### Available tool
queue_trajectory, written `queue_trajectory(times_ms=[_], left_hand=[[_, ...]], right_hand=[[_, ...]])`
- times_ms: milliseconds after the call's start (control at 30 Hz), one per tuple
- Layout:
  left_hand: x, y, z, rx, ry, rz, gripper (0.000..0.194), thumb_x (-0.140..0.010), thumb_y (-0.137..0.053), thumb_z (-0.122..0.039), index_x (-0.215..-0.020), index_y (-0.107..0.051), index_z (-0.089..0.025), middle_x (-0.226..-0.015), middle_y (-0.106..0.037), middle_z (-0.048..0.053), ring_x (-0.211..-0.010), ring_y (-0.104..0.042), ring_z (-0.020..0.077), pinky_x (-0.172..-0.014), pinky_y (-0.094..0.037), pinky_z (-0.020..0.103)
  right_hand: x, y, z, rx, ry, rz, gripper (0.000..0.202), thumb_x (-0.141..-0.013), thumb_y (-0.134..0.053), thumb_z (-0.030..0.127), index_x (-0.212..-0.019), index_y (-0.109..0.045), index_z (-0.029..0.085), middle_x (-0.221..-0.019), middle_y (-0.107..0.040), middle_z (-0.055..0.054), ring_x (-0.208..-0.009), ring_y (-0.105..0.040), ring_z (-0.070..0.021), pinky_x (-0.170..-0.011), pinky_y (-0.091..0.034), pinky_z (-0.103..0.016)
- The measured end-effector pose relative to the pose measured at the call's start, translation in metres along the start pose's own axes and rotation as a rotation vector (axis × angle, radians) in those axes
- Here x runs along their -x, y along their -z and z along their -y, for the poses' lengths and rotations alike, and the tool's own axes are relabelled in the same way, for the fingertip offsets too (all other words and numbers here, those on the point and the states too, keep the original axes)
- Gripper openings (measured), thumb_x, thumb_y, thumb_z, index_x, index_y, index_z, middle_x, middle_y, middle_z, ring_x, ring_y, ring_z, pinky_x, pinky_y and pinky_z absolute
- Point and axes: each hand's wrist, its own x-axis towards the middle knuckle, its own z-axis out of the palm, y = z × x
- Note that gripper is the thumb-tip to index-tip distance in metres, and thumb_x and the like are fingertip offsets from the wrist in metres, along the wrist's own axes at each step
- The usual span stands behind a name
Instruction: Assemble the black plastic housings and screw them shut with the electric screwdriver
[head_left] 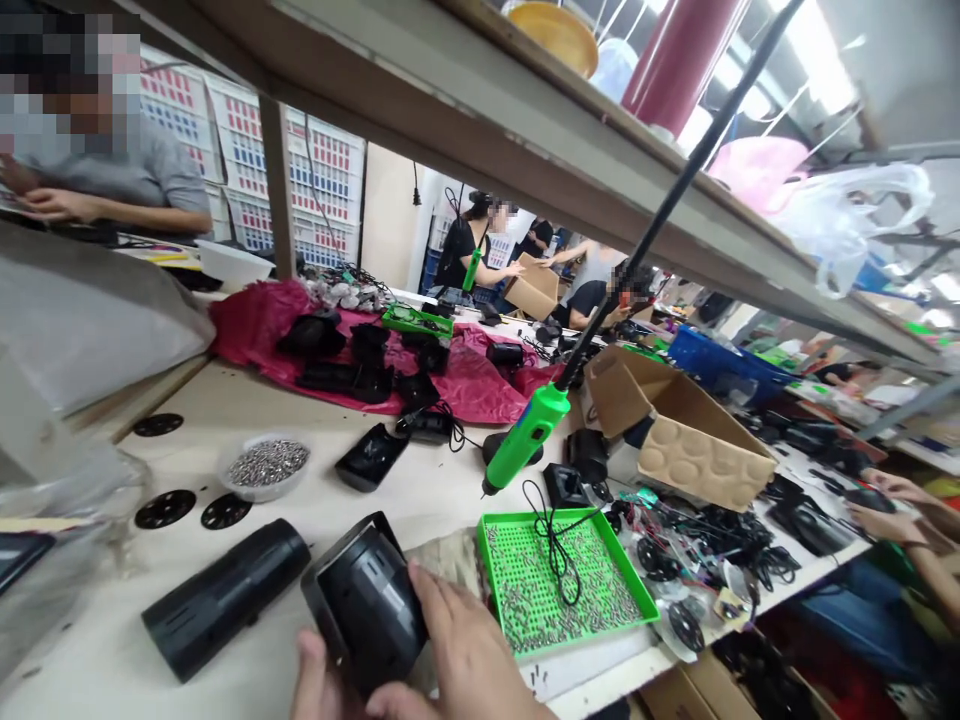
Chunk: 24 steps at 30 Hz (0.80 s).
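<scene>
A black plastic housing (371, 595) with a raised rim is held between my two hands near the front edge of the bench. My left hand (319, 682) grips its lower left side; only part of this hand shows, at the bottom of the view. My right hand (476, 650) is closed on its right side, fingers along the edge. To the left lies a black cylindrical housing (225, 597). A green perforated tray (651, 610) of small screws, with a black cable (556, 560) lying across it, sits to the right. Above it hangs a green electric screwdriver (529, 440), apart from both hands.
A clear bowl (259, 490) of screws stands among black discs (165, 508). Behind are another black shell (371, 457) and pink plastic (480, 375) under black parts. An open cardboard box (705, 460) and tangled wires are at right. A co-worker's hands (889, 505) work there. A shelf runs overhead.
</scene>
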Motion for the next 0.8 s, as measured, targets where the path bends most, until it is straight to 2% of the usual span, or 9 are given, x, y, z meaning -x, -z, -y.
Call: queue_trajectory(times_ms=[133,200,267,367,567,667,800], left_hand=[[0.005,-0.016,0.001,-0.024,-0.102,-0.007,0.079,-0.069,-0.07,-0.064,-0.136,-0.056,-0.026,-0.123,-0.069,0.011,-0.128,-0.051,0.0369,-0.103,-0.044,0.048],[0.008,-0.025,0.0,-0.073,-0.208,-0.038,0.079,-0.069,-0.075,-0.056,-0.14,-0.05,-0.03,-0.131,-0.064,0.009,-0.129,-0.05,0.0335,-0.103,-0.043,0.044],[0.01,-0.033,-0.001,-0.129,-0.279,-0.006,0.077,-0.071,-0.078,-0.045,-0.14,-0.047,-0.032,-0.139,-0.058,0.008,-0.131,-0.047,0.0312,-0.106,-0.04,0.042],[0.013,-0.04,-0.004,-0.163,-0.297,0.018,0.075,-0.069,-0.082,-0.035,-0.137,-0.049,-0.03,-0.141,-0.055,0.009,-0.133,-0.045,0.0316,-0.108,-0.035,0.044],[0.013,-0.035,-0.002,-0.257,-0.335,0.085,0.07,-0.071,-0.08,-0.027,-0.134,-0.05,-0.028,-0.139,-0.056,0.01,-0.137,-0.04,0.0303,-0.112,-0.027,0.044],[0.011,-0.031,0.0,-0.295,-0.332,0.074,0.08,-0.071,-0.081,-0.025,-0.14,-0.043,-0.029,-0.139,-0.056,0.011,-0.135,-0.042,0.0322,-0.111,-0.028,0.045],[0.011,-0.036,0.001,-0.301,-0.346,0.072,0.093,-0.064,-0.085,-0.023,-0.143,-0.037,-0.024,-0.129,-0.062,0.015,-0.126,-0.051,0.0358,-0.108,-0.033,0.047]], right_hand=[[0.002,0.014,0.007,-0.084,-0.067,-0.001,0.091,-0.075,-0.073,0.052,-0.145,-0.038,0.006,-0.136,-0.056,-0.027,-0.122,-0.058,-0.0386,-0.101,-0.049,-0.052],[0.001,0.021,0.007,-0.135,-0.103,0.008,0.083,-0.077,-0.073,0.046,-0.145,-0.039,0.01,-0.137,-0.056,-0.025,-0.123,-0.058,-0.0372,-0.101,-0.049,-0.053],[0.0,0.025,0.004,-0.174,-0.121,0.028,0.079,-0.079,-0.071,0.041,-0.144,-0.039,0.011,-0.138,-0.055,-0.024,-0.125,-0.057,-0.0366,-0.101,-0.048,-0.054],[-0.001,0.027,-0.002,-0.223,-0.123,0.051,0.075,-0.081,-0.068,0.038,-0.144,-0.039,0.011,-0.14,-0.053,-0.024,-0.127,-0.055,-0.0352,-0.104,-0.046,-0.053],[-0.001,0.031,-0.012,-0.299,-0.124,0.084,0.068,-0.083,-0.065,0.039,-0.142,-0.041,0.014,-0.141,-0.054,-0.02,-0.129,-0.054,-0.0323,-0.106,-0.044,-0.051],[-0.001,0.032,-0.015,-0.319,-0.121,0.092,0.066,-0.084,-0.063,0.039,-0.141,-0.041,0.016,-0.141,-0.054,-0.019,-0.13,-0.053,-0.0312,-0.107,-0.043,-0.05],[-0.001,0.035,-0.014,-0.295,-0.101,0.112,0.064,-0.085,-0.062,0.039,-0.141,-0.041,0.014,-0.141,-0.054,-0.02,-0.129,-0.054,-0.0311,-0.105,-0.044,-0.049]])
